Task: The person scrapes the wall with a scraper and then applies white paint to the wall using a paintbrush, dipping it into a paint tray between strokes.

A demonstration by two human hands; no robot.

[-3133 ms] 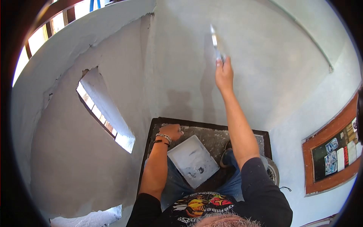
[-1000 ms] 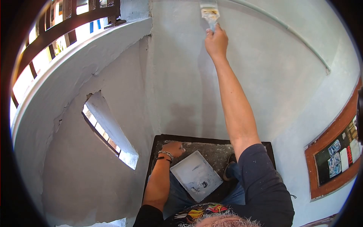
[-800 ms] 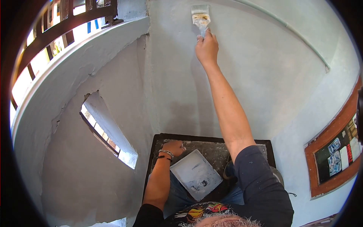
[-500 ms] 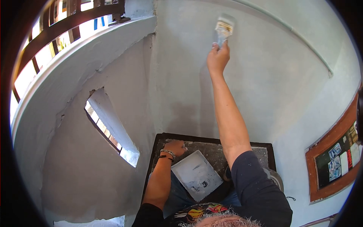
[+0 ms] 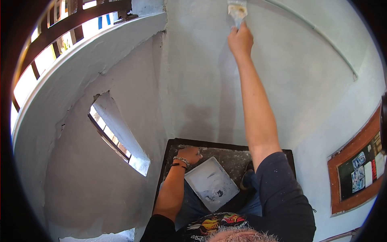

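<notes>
High on the pale grey wall (image 5: 193, 64), my right hand (image 5: 241, 40) is closed around the handle of a wide paintbrush (image 5: 237, 11), whose bristles are at the wall. My left hand (image 5: 190, 155), with a chain bracelet at the wrist, is down by the upper left corner of a square, light grey paint tray (image 5: 213, 184). Its fingers are curled at the tray's edge; what they hold, if anything, is hidden. Dark smudges mark the inside of the tray.
Beneath the tray is a dark, speckled platform (image 5: 225, 155). At left, a curved wall (image 5: 92, 169) has a slanted opening and a railing (image 5: 80, 20) above. A pipe (image 5: 314, 28) crosses the wall at upper right. A wood-framed window (image 5: 335, 189) is at right.
My right hand and the brush have moved up the wall, and my right arm has shifted to the right. My left hand stays beside the tray.
</notes>
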